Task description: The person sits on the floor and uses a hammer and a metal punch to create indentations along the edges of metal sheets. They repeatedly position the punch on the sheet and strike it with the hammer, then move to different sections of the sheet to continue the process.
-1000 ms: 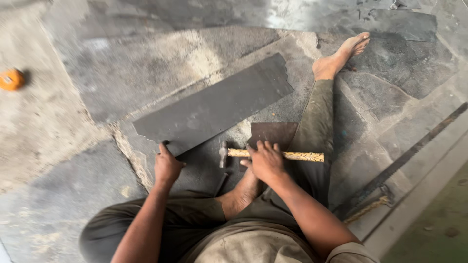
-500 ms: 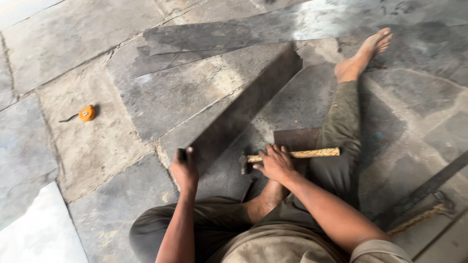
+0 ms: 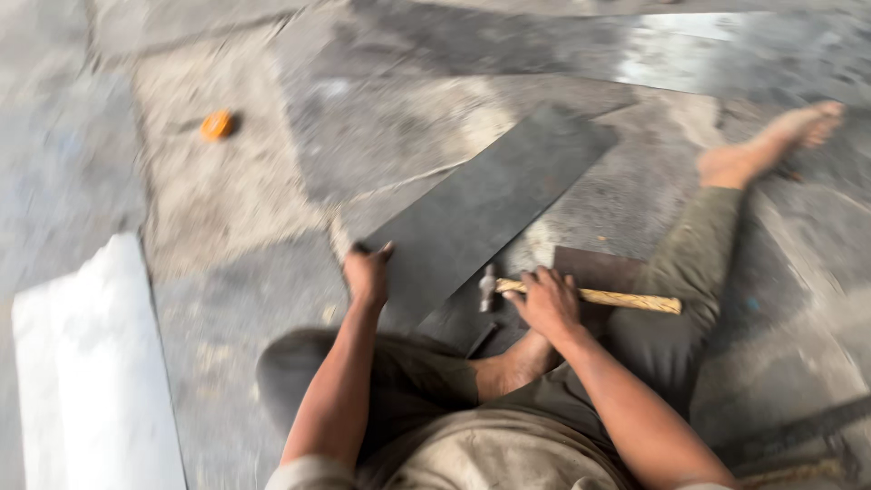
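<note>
Item, right hand [image 3: 547, 304]: fingers curled tight round the pale wooden handle of a hammer [image 3: 581, 294], gripped close behind the small metal head, which points toward the slab. The handle runs out to the person's right and lies across a small dark brown plate [image 3: 601, 269] on the floor.

Item, left hand [image 3: 367, 274]: fingers hooked over the near corner of a long dark stone slab [image 3: 490, 204], thumb on top, pinning it down.

Item, slab: lies flat on the paved floor [image 3: 272, 191], running from the left hand away toward the upper right. Its edges look straight. The view is blurred; I cannot make out any chip or cut line on it, so by my reckoning no shaping shows as done, and the hammer head hangs just beside the near edge without touching.

Item, person: seated on the floor, one bare foot [image 3: 771, 145] stretched out at the far right, the other leg folded under, heel just below the hammer.

Item, surroundings: an orange round object [image 3: 216, 124] well apart at the upper left; a pale light slab [image 3: 86, 372] at the near left.
</note>
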